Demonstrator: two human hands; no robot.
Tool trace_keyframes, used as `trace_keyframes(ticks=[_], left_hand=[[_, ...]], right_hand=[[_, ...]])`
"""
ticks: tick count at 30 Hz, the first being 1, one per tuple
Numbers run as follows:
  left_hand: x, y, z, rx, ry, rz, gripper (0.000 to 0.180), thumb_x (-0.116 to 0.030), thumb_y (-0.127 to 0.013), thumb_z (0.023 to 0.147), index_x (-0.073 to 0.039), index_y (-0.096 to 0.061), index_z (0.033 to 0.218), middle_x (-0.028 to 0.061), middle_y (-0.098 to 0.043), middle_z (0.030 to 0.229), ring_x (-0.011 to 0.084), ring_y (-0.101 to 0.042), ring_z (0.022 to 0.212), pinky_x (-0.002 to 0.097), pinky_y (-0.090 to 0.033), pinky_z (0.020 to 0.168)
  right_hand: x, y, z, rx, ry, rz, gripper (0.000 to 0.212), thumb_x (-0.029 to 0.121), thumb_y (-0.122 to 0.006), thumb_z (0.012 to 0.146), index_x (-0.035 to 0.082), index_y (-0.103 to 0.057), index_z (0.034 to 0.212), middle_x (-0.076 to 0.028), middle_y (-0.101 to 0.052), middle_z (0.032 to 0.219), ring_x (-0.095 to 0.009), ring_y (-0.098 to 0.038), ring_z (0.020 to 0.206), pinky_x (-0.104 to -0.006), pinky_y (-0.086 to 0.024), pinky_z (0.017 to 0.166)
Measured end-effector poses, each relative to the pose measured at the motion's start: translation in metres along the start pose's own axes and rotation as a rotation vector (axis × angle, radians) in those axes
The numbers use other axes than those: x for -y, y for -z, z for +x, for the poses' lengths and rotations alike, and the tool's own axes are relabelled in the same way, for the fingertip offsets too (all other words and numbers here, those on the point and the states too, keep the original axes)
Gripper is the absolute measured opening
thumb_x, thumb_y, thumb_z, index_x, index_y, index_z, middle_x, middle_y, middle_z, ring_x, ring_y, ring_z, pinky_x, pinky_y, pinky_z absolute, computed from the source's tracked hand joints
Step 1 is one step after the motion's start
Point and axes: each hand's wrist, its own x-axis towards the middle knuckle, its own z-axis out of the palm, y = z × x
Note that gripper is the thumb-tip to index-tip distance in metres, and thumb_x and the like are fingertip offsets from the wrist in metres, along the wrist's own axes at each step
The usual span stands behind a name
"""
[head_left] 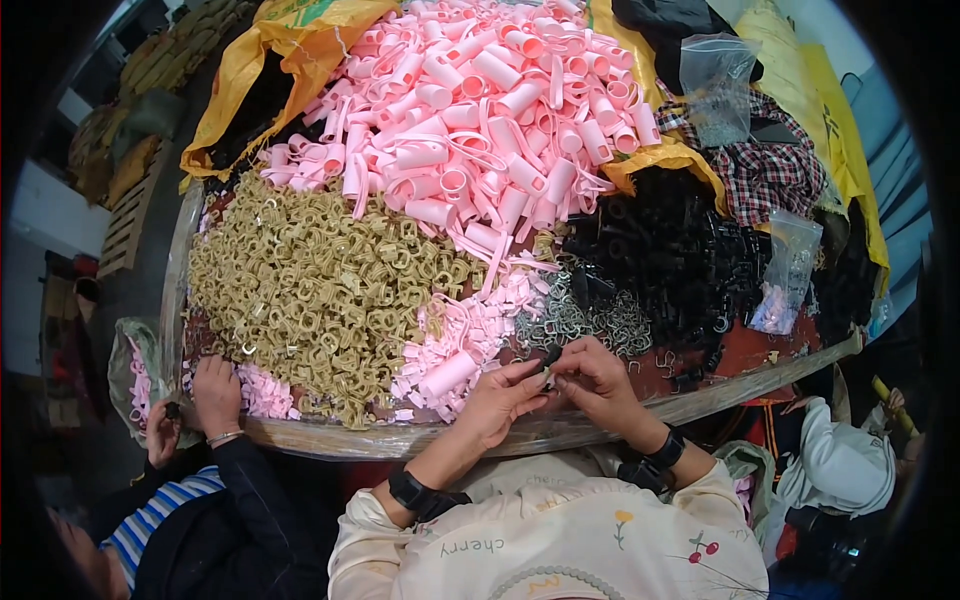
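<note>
At the near edge of the table, my left hand (503, 402) pinches a small black plastic piece (550, 357) between thumb and fingertips. My right hand (601, 386) meets it from the other side, fingers closed at the same piece; a tiny pale bit shows there, too small to name. Just beyond my hands lies a pile of bent silver wire hooks (610, 322). Beside my left hand are small pink plastic pieces (480, 330) with a pink tube (450, 372) on top. Black plastic parts (660, 250) are heaped beyond my right hand.
Many pink plastic tubes (500, 110) form a large heap at the back, spilling from a yellow sack (290, 50). Tan ring-shaped parts (320, 290) cover the left. Clear bags (790, 265) lie at right. At lower left, a co-worker's hand (217, 396) rests by the table edge.
</note>
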Motion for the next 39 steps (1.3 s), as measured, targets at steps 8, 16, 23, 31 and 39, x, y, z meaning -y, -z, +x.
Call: trace_keyframes(ticks=[8,16,23,31,39], left_hand=[[-0.004,0.0,0.003,0.075,0.022,0.029,0.028,-0.012,-0.052,0.084,-0.001,-0.05,0.109,0.0058,-0.058,0.095,0.0127,-0.058,0.083,0.0236,-0.05,0.07],[-0.011,0.001,0.008,0.221,0.017,0.161,0.032,-0.019,-0.049,0.086,-0.001,-0.047,0.113,0.0047,-0.058,0.093,0.011,-0.057,0.08,0.0214,-0.048,0.07],[-0.025,0.012,0.016,0.212,-0.158,0.33,0.027,-0.016,-0.046,0.087,0.0,-0.047,0.109,0.0067,-0.058,0.088,0.0126,-0.059,0.075,0.021,-0.048,0.063],[-0.031,0.003,0.018,0.091,-0.223,0.358,0.029,-0.015,-0.047,0.087,0.0,-0.046,0.111,0.0076,-0.058,0.089,0.0121,-0.059,0.072,0.0205,-0.048,0.064],[-0.054,0.018,0.001,-0.004,-0.454,0.209,0.03,-0.01,-0.049,0.085,0.001,-0.044,0.112,0.0092,-0.058,0.092,0.0152,-0.06,0.077,0.0226,-0.05,0.067]], right_hand=[[-0.004,-0.007,0.0,-0.131,0.19,-0.312,0.022,0.001,-0.064,0.068,0.002,-0.058,0.089,-0.007,-0.049,0.079,-0.017,-0.051,0.066,-0.0249,-0.043,0.055],[-0.011,0.003,0.011,-0.085,0.511,-0.583,0.028,0.008,-0.067,0.062,0.004,-0.06,0.088,-0.006,-0.049,0.075,-0.019,-0.049,0.061,-0.0281,-0.04,0.052],[-0.007,0.024,0.063,-0.084,0.644,-0.669,0.028,0.005,-0.064,0.06,0.004,-0.059,0.087,-0.007,-0.051,0.076,-0.02,-0.051,0.063,-0.0302,-0.039,0.055],[-0.06,0.08,0.187,-0.152,0.597,-1.447,0.04,0.01,-0.055,0.064,0.008,-0.051,0.104,-0.005,-0.051,0.095,-0.024,-0.046,0.096,-0.0357,-0.032,0.08],[-0.005,0.06,0.149,0.023,0.348,-0.935,0.045,0.02,-0.061,0.069,0.005,-0.048,0.11,-0.009,-0.053,0.096,-0.022,-0.05,0.096,-0.0348,-0.035,0.083]])
